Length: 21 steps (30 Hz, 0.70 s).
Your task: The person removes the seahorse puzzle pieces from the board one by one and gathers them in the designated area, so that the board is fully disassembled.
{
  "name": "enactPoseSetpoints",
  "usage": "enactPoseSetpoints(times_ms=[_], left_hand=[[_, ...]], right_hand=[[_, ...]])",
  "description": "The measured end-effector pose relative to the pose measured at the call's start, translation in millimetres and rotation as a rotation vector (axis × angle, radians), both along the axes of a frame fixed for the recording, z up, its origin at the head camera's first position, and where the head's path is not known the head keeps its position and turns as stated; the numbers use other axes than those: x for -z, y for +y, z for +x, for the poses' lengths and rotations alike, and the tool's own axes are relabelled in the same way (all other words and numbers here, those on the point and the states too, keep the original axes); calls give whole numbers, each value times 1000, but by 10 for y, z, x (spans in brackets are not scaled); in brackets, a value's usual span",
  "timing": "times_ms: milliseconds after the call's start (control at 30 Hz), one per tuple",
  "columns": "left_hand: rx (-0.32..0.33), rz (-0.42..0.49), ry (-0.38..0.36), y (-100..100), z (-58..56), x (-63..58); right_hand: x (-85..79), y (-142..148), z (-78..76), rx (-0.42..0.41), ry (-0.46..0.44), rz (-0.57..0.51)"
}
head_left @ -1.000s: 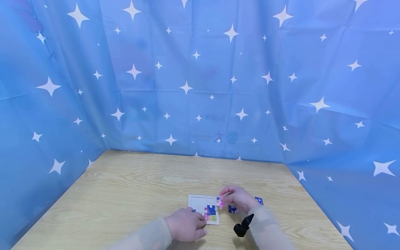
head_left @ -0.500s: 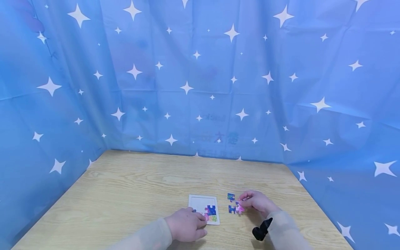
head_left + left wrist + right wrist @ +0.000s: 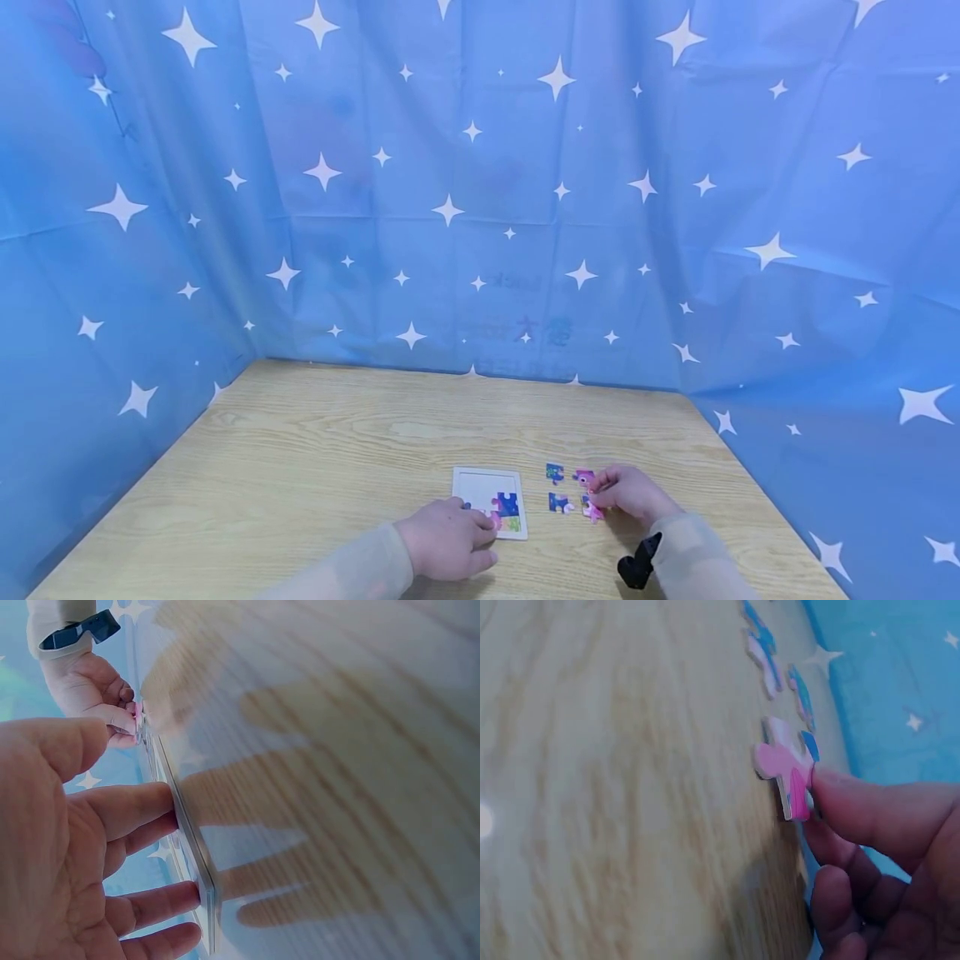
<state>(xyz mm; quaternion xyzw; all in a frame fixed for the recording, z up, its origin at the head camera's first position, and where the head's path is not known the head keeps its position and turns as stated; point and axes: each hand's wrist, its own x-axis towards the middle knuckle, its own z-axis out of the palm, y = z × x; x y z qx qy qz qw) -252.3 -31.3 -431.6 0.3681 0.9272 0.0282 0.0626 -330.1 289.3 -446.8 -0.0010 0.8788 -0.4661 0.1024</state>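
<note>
My left hand (image 3: 450, 537) rests with fingers extended on the lower left of a white square puzzle tray (image 3: 480, 482). A blue jigsaw piece (image 3: 507, 503) and a yellow-green one (image 3: 511, 523) lie in the tray's lower right, with pink beside them partly under the fingertips. In the left wrist view those fingertips press on the tray's face (image 3: 191, 847). To the right of the tray, my right hand (image 3: 633, 493) pinches a pink jigsaw piece (image 3: 784, 761) between thumb and fingers, close over the table.
Left of the pinched piece lie two loose blue jigsaw pieces, an upper one (image 3: 554, 472) and a lower one (image 3: 558, 502). A pink-and-blue piece (image 3: 583, 477) lies just beyond it. The wooden table (image 3: 337, 450) meets a blue star-patterned curtain (image 3: 480, 167) at its back and sides.
My right hand has carried the pink piece from beside the tray rightward to the loose pieces, uncovering them. The left hand has stayed on the tray.
</note>
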Motion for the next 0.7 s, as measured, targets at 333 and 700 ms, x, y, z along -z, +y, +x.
enactPoseSetpoints(times_ms=[333,700], left_hand=[[27,-8,32,-2,-1,13],[20,-23,39,2,8,6]], right_hand=[[19,-48,-2,54,16,161],[22,-72,21,50,57,184]])
